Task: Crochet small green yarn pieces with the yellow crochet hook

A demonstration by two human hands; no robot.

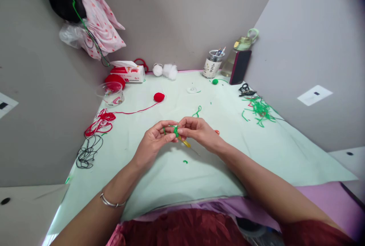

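Over the middle of the table, my left hand [158, 135] pinches a small green crocheted piece [176, 132] between thumb and fingers. Green yarn is looped on a finger of that hand. From the other side, my right hand [196, 132] grips the same piece with its thumb and fingertips. A crochet hook [185, 142] with a yellow handle and thin metal shaft shows just below the fingers; I cannot tell whether it is held or lies on the table. A green yarn strand [197, 111] lies behind the hands, and a short green scrap [185, 161] in front.
To the left are a red yarn ball [159, 97], tangled red yarn [104, 118], black cord [88, 153], a clear tub [114, 99] and a tissue box [134, 73]. Behind right stand a pen tin [211, 65], bottle [228, 63] and phone [240, 67]. Green scraps [261, 111] lie right.
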